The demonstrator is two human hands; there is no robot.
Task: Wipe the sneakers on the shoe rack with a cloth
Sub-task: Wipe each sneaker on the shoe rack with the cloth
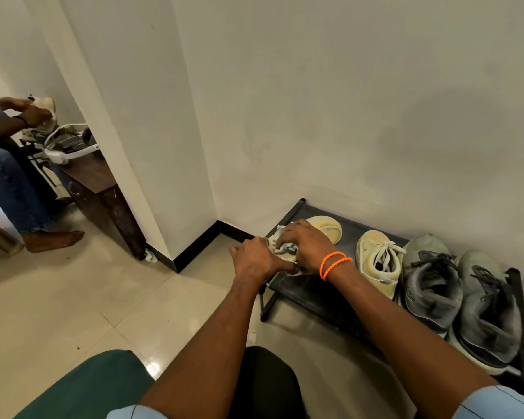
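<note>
Low black shoe rack (pixel 312 290) against the wall, four sneakers on top. Leftmost cream sneaker (pixel 324 226) is the one being worked on, at the rack's left end; only its toe shows past the hands.

Right hand (pixel 307 246), orange bands at the wrist, fingers curled down over a bunched pale cloth (pixel 285 248), pressing it onto the shoe's upper. Left hand (pixel 256 260) curled at the near side of the same shoe, its grip apparently steadying the heel; exact finger contact is hidden by the hand's back.

Second cream sneaker (pixel 378 261) sits just beside, laces up, then two grey sneakers (pixel 430 282) (pixel 490 309) to the right, both dusty-looking and untouched by either hand.

Step in hand, as I read it: wiping the first shoe, early in the task. Next move likely calls for working the cloth around toe and sides, keeping the left hand braced so the shoe does not slide off the rack edge, then shifting right.

Background left: another seated person handling a shoe by a dark table (pixel 94 179).
</note>
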